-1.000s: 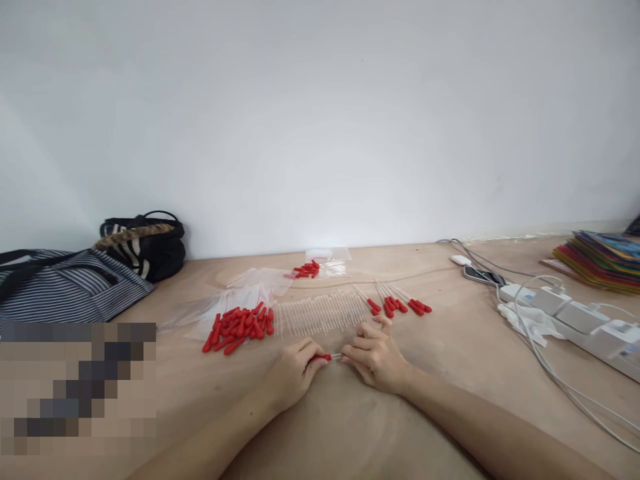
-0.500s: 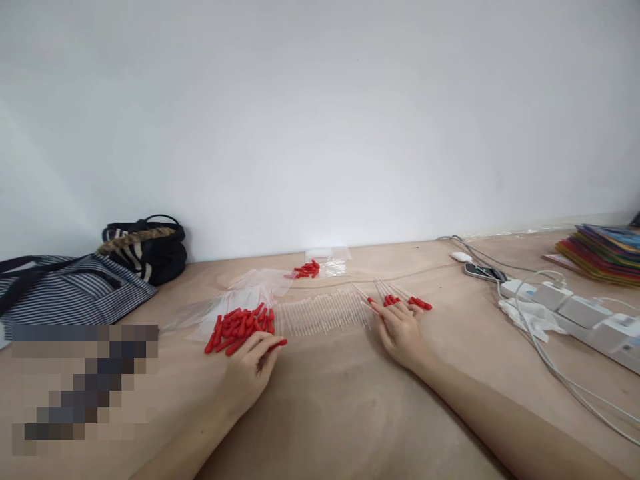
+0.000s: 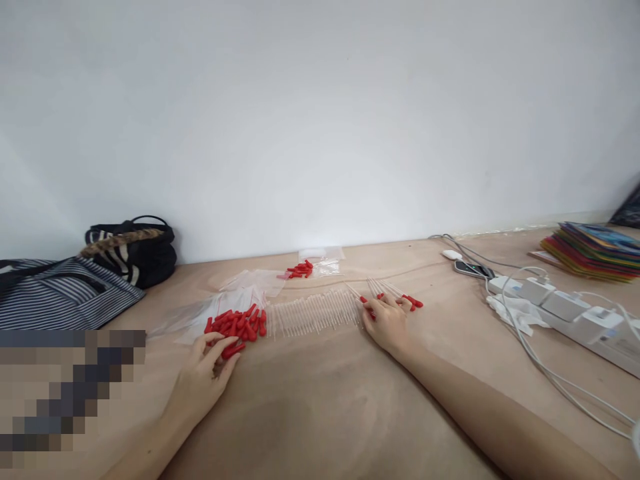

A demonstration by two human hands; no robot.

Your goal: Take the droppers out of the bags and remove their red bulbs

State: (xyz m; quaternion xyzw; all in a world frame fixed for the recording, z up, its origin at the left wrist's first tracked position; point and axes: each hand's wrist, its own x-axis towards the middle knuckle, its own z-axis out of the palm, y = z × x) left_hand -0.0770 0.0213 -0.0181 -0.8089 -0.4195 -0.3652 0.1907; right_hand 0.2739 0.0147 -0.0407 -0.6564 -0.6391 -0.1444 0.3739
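My left hand (image 3: pixel 203 377) is at the near edge of a pile of red rubber bulbs (image 3: pixel 253 327), its thumb and fingers curled round one red bulb (image 3: pixel 233 351). A row of thin clear glass tubes (image 3: pixel 313 315) lies side by side to the right of the pile. At that row's right end, my right hand (image 3: pixel 387 325) is low on the table, fingers bent over a dropper (image 3: pixel 363 299), a tube with a red bulb on its end. Its fingertips partly hide what they grip. More droppers (image 3: pixel 411 301) fan out beyond and beside this hand.
Clear plastic bags (image 3: pixel 250 283) lie behind the pile; farther back are more red bulbs (image 3: pixel 300 269) and tubes on a bag. A striped bag (image 3: pixel 75 290) and black pouch (image 3: pixel 145 250) stand left. Right are a power strip (image 3: pixel 565 307), cables, a phone-like device (image 3: pixel 470 269) and colourful packets (image 3: pixel 590 250).
My left hand has moved left and nearer to me, beside the bulb pile, with a red bulb in its fingers. The right hand stays at the droppers. The view has shifted slightly.
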